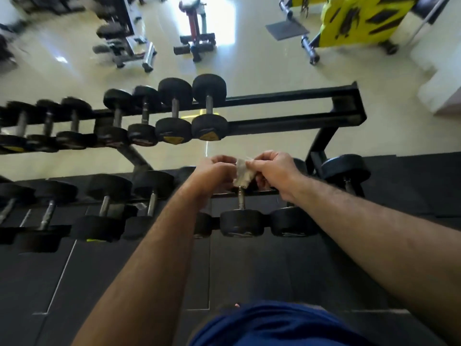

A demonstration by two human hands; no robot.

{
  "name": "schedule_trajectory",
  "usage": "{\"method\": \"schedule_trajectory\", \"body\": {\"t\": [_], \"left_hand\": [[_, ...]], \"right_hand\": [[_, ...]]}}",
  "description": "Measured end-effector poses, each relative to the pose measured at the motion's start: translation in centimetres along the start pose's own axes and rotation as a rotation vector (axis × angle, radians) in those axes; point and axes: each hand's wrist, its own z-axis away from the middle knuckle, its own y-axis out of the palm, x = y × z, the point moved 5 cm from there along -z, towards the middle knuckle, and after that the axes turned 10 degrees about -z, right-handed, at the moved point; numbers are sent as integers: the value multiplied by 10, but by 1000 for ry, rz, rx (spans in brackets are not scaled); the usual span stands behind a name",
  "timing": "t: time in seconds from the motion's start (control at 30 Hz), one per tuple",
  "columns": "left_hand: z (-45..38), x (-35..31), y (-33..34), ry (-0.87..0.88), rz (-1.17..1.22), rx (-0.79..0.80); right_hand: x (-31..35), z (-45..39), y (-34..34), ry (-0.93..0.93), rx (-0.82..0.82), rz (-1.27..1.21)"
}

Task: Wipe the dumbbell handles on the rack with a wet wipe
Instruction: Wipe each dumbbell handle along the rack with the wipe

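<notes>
Your left hand [216, 171] and right hand [270, 168] both pinch crumpled, greyish-white wet wipe [242, 174], held between them just above steel handle [241, 199] of black round-headed dumbbell [241, 222] on lower tier of black metal rack [294, 96].

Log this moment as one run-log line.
phase: readying wipe | left hand: pinches wet wipe | right hand: pinches wipe | position: above lower-rack dumbbell handle | contact with handle: none
</notes>
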Motion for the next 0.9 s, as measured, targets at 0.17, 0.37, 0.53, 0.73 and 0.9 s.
{"method": "schedule_trajectory", "body": {"t": [0.17,0.37,0.53,0.73,0.9], "left_hand": [[24,-40,3,124,-31,-34],[28,-56,10,69,82,-220],[24,-69,21,143,35,-156],[13,-75,19,153,-9,-316],[-6,-53,9,49,20,-348]], "right_hand": [[45,31,4,-114,63,2],[71,39,-6,-149,146,-87],[68,31,-13,-145,147,-119],[44,18,2,51,230,-337],[29,3,-11,73,214,-241]]}}
